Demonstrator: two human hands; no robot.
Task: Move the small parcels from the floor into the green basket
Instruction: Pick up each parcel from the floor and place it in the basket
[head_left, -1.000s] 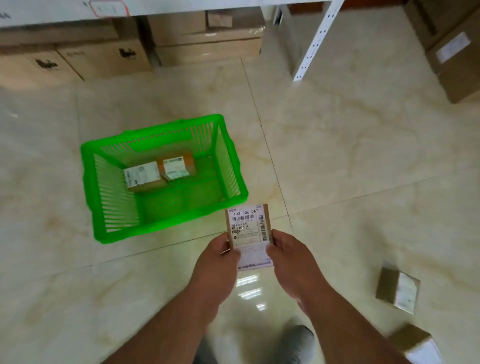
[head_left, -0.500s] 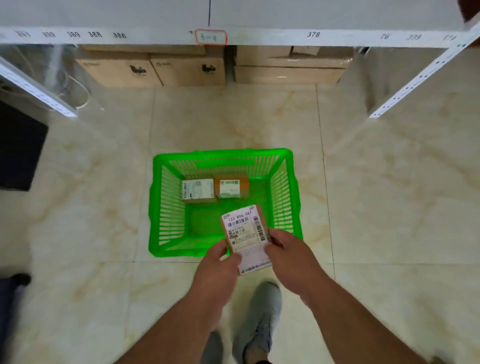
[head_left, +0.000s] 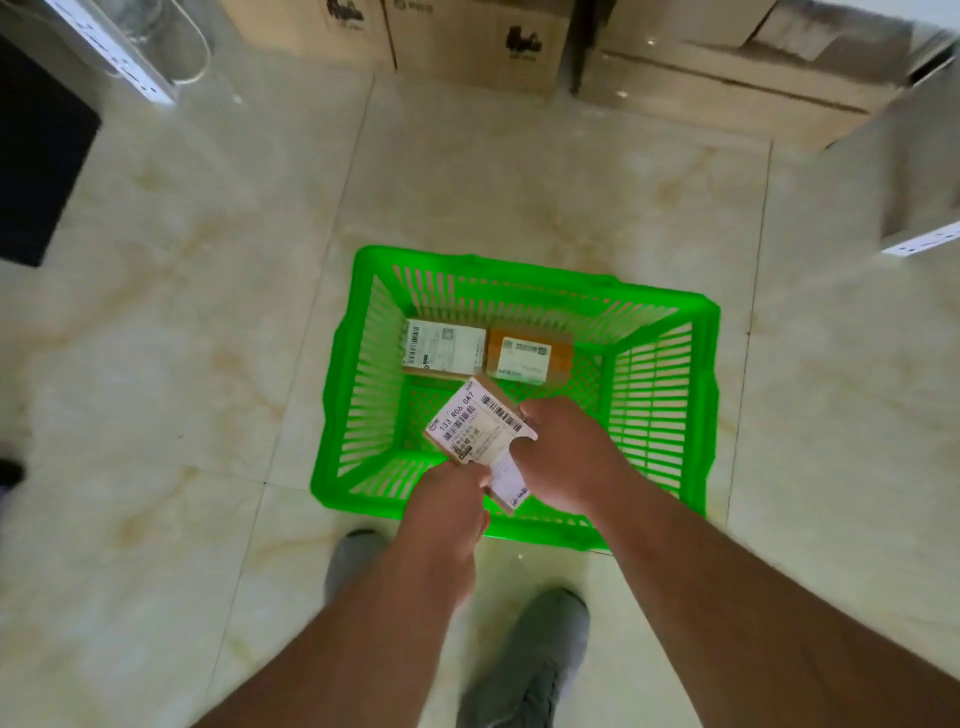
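At the far left edge of the floor (head_left: 156, 364) a black panel (head_left: 36, 156) is cut off by the frame, and what it belongs to cannot be told. Above it a white shelf rail (head_left: 119, 67) runs slantwise out of view. The left hand (head_left: 447, 514) pinches the near lower corner of a small labelled parcel (head_left: 478, 431), thumb on top; its fingers are hidden under the box. The parcel hangs tilted over the near half of the green basket (head_left: 706, 415), its label printed 133 R06 0A7, and covers part of the basket's mesh bottom. The right hand (head_left: 566, 452) clasps the parcel's right edge, fingertips curled out of sight behind it. Against the basket's far wall lie two more parcels side by side, touching: a white-labelled one (head_left: 444, 348) to the left and an orange-brown one (head_left: 530, 358) to the right. Two grey shoes (head_left: 524, 670) stand just near the basket's front rim, partly hidden by the forearms. Cardboard cartons (head_left: 467, 41) line the floor's far edge, cropped at the top.
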